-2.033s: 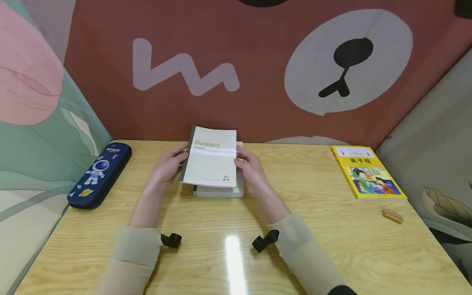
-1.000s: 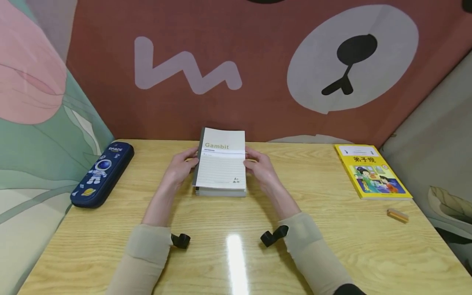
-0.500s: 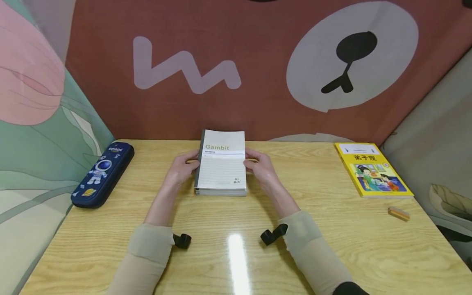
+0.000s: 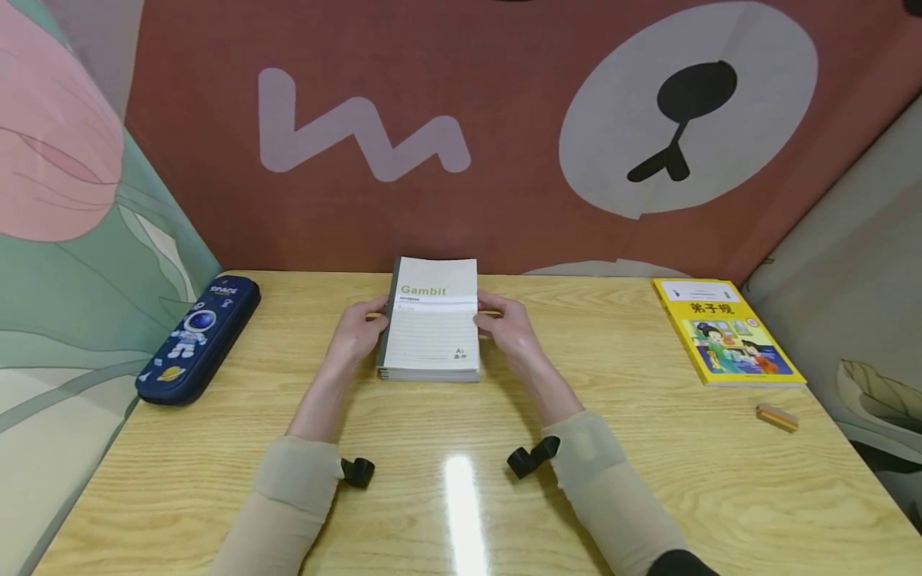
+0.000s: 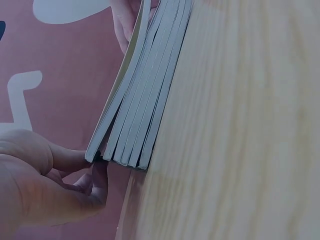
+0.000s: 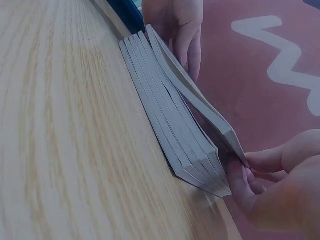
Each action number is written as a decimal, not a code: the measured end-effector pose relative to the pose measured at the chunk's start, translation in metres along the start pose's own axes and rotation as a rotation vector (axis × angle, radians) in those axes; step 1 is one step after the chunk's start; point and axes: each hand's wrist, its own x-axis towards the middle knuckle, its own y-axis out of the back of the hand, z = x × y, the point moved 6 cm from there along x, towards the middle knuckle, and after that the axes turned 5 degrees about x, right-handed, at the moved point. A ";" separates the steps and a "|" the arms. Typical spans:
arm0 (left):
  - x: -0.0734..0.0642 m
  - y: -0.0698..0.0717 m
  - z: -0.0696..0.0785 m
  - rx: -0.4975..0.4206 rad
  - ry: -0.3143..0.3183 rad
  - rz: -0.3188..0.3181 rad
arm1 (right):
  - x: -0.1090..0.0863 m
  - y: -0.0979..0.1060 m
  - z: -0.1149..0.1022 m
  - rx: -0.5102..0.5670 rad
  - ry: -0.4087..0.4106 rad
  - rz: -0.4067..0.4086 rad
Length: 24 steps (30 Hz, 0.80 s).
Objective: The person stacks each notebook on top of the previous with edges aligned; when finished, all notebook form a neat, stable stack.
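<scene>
A white-covered notebook marked "Gambit" (image 4: 432, 328), dark along its spine, lies over a stack of several notebooks (image 4: 430, 375) near the table's back edge. My left hand (image 4: 356, 330) pinches its spine side between thumb and fingers. On the opposite side, my right hand (image 4: 507, 324) pinches the other edge. Both wrist views show this top notebook (image 6: 200, 102) bowed, its pinched edges raised a little off the stack (image 5: 145, 100). The lower notebooks rest flat on the table, their edges roughly aligned under it.
A navy pencil case (image 4: 198, 340) with an astronaut stands at the table's left edge. A yellow picture-covered book (image 4: 727, 332) lies at the right, with a small orange-brown eraser-like block (image 4: 777, 418) in front. A printed wall (image 4: 504, 216) rises behind the table (image 4: 403, 496).
Both hands have brought the top notebook rightward and lowered it over the stack, so it now nearly lines up with those below. The grip on it has stayed.
</scene>
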 end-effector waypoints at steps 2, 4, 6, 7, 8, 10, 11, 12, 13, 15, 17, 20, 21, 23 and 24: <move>-0.001 0.000 0.000 0.005 0.003 0.002 | 0.000 0.000 0.000 0.002 -0.001 0.001; -0.001 0.000 0.001 0.008 0.002 0.004 | 0.001 0.001 0.001 0.003 -0.004 0.006; -0.001 -0.001 0.001 0.011 0.001 0.006 | 0.001 0.002 0.001 0.006 -0.008 0.013; -0.001 -0.001 0.001 0.013 0.000 0.008 | 0.001 0.002 0.001 0.007 -0.010 0.016; -0.001 -0.001 0.001 0.013 -0.003 0.009 | 0.001 0.003 0.002 0.006 -0.015 0.021; -0.001 -0.002 0.001 0.010 -0.003 0.013 | 0.001 0.003 0.003 0.008 -0.019 0.026; -0.001 -0.002 0.001 0.008 -0.002 0.016 | 0.002 0.004 0.003 0.007 -0.021 0.028; -0.001 -0.002 0.001 0.006 -0.004 0.019 | 0.002 0.004 0.004 0.005 -0.022 0.030; 0.000 -0.002 0.001 0.005 -0.008 0.022 | 0.002 0.004 0.004 0.004 -0.022 0.031; 0.000 -0.002 0.001 0.000 -0.012 0.027 | 0.002 0.004 0.005 0.002 -0.020 0.034; 0.000 -0.003 0.001 -0.003 -0.015 0.029 | 0.002 0.005 0.005 -0.002 -0.018 0.034; -0.001 -0.003 0.002 -0.003 -0.007 0.027 | 0.001 0.005 0.005 -0.006 -0.016 0.034; -0.001 -0.003 0.002 -0.004 -0.002 0.026 | 0.001 0.005 0.005 -0.006 -0.015 0.034; -0.001 -0.003 0.002 -0.005 0.011 0.022 | 0.001 0.005 0.005 -0.010 -0.012 0.034; -0.001 -0.003 0.003 -0.003 0.013 0.022 | 0.001 0.006 0.005 -0.009 -0.011 0.034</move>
